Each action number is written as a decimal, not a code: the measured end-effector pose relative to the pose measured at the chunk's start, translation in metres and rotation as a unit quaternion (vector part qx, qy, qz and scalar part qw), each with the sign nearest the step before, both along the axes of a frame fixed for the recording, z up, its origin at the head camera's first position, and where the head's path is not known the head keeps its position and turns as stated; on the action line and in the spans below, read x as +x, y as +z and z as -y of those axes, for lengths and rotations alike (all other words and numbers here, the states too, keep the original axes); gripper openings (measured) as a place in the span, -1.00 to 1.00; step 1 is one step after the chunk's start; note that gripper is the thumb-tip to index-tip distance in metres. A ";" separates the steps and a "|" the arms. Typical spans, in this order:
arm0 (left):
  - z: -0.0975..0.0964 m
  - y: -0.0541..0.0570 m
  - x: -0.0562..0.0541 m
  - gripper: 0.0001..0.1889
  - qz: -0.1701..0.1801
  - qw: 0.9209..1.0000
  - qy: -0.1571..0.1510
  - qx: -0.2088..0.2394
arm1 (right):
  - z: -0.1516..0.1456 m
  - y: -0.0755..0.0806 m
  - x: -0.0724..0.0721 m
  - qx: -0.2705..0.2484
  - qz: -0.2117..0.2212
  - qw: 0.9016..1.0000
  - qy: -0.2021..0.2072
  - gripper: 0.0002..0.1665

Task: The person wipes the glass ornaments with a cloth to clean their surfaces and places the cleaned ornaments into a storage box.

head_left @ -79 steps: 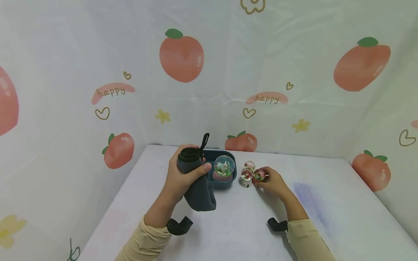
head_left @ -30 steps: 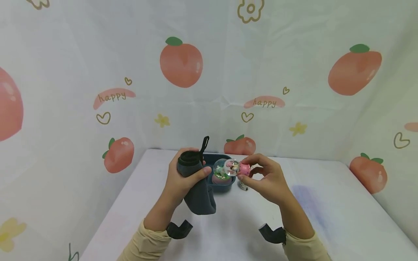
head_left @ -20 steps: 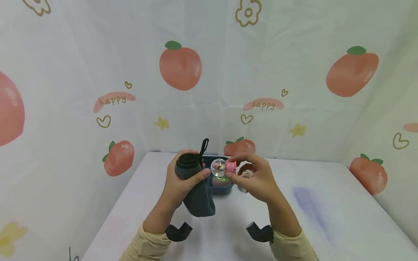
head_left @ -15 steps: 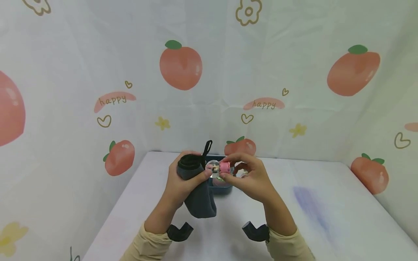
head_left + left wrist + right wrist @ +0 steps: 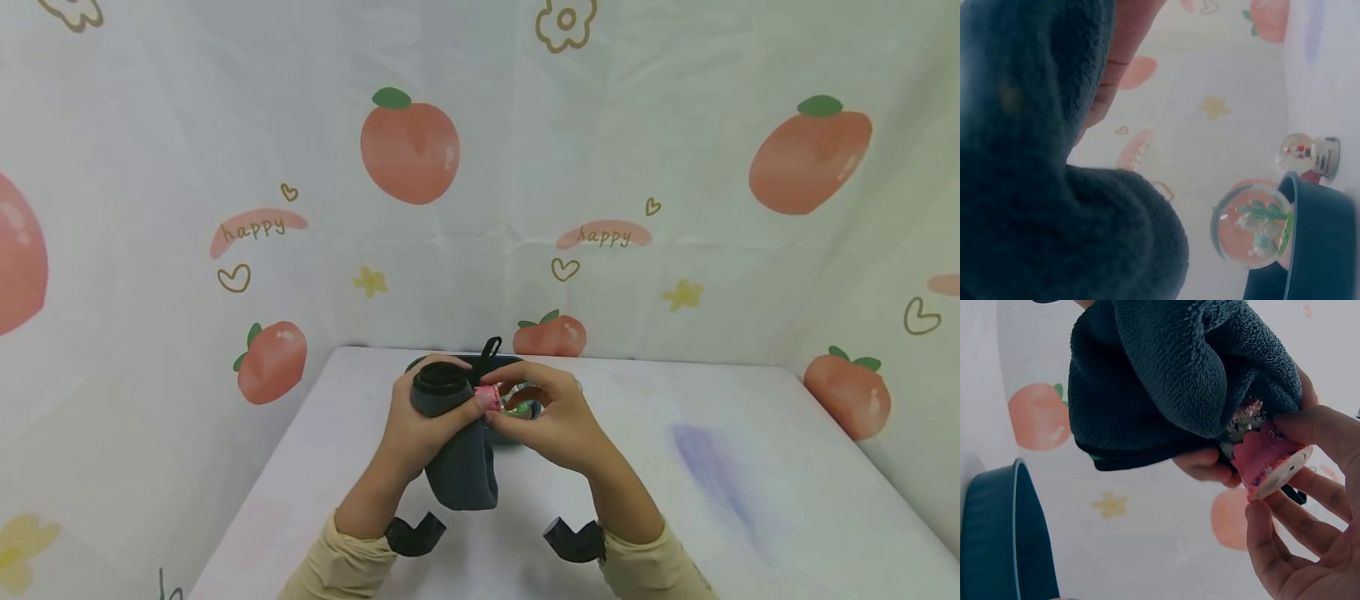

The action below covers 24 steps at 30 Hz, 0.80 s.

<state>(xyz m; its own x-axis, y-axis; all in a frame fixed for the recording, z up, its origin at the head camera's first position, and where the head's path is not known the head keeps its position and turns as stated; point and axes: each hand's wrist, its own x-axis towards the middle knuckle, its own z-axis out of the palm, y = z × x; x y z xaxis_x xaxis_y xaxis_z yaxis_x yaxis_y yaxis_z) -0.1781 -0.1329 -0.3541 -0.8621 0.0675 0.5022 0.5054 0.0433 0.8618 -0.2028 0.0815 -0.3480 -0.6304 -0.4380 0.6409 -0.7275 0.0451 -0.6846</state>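
My left hand (image 5: 408,429) grips a folded dark blue-grey towel (image 5: 459,471) with a black hanging loop. My right hand (image 5: 558,417) pinches the pink base of a small snow globe (image 5: 1266,456) between thumb and fingers. Its clear ball is pushed into the towel, which hides most of it in the right wrist view. Beyond the hands, a larger snow globe (image 5: 1257,228) with a figure and green plants inside sits in a blue bin (image 5: 1325,234).
Beside the bin stands a small snow globe with a white base (image 5: 1324,156), with something red near its base. The bin's wall (image 5: 1013,531) also shows at the left of the right wrist view. A fruit-printed curtain (image 5: 450,275) hangs behind the white table (image 5: 675,500).
My right hand has lifted the small pink snow globe from beside the bin and carried it left. Its ball has gone into the towel, while my left hand has stayed nearly in place.
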 end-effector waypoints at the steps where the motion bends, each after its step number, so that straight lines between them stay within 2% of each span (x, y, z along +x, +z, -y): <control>1: 0.000 0.000 0.000 -0.61 0.000 1.000 0.004 -0.001 | 0.001 0.000 0.000 0.000 0.001 1.000 0.003 -0.59; 4: 0.001 0.000 0.001 -0.64 0.000 1.000 0.015 -0.005 | 0.001 0.000 0.001 0.003 0.005 1.000 0.010 -0.58; 7: 0.002 0.001 0.000 -0.67 0.000 1.000 0.017 0.010 | 0.000 0.001 0.002 0.008 0.019 1.000 0.015 -0.60; 13: 0.002 0.001 -0.001 -0.73 -0.008 0.999 0.031 0.020 | -0.003 0.003 0.001 0.030 0.085 0.996 0.004 -0.70; 20: 0.000 0.000 -0.001 -0.76 -0.044 0.998 0.032 0.015 | -0.001 0.002 0.000 0.046 0.150 0.987 0.046 -0.80; 24: 0.000 -0.001 -0.001 -0.77 -0.044 0.999 0.029 0.017 | -0.001 0.003 0.000 0.045 0.162 0.984 0.060 -0.83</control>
